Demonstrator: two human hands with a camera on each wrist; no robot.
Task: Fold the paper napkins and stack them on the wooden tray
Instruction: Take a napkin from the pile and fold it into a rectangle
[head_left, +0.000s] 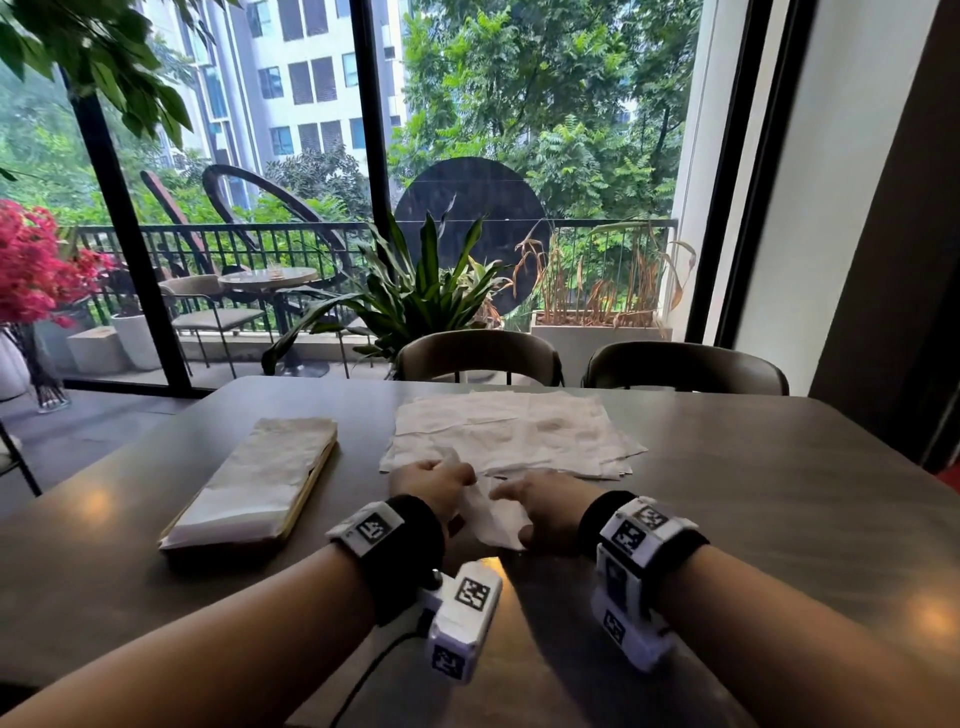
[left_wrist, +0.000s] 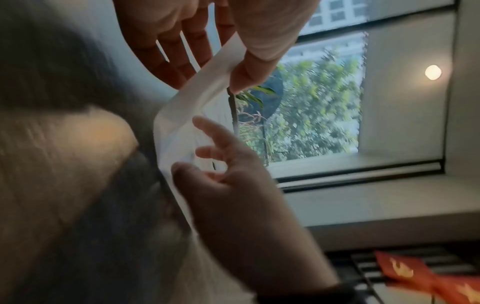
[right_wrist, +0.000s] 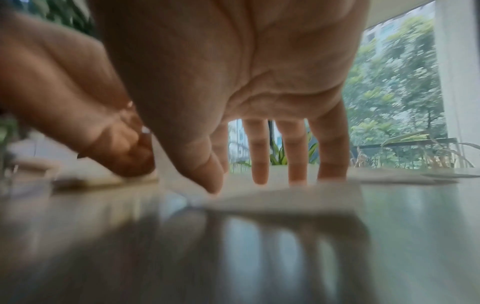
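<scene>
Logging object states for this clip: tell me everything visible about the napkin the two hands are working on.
The thin white paper napkin lies on the grey table near the person, just in front of the loose pile of unfolded white napkins. It looks soft, creased and partly folded. The left hand pinches one edge and lifts it, so the sheet bends upward in the left wrist view. The right hand presses spread, straight fingers on the flat part.
</scene>
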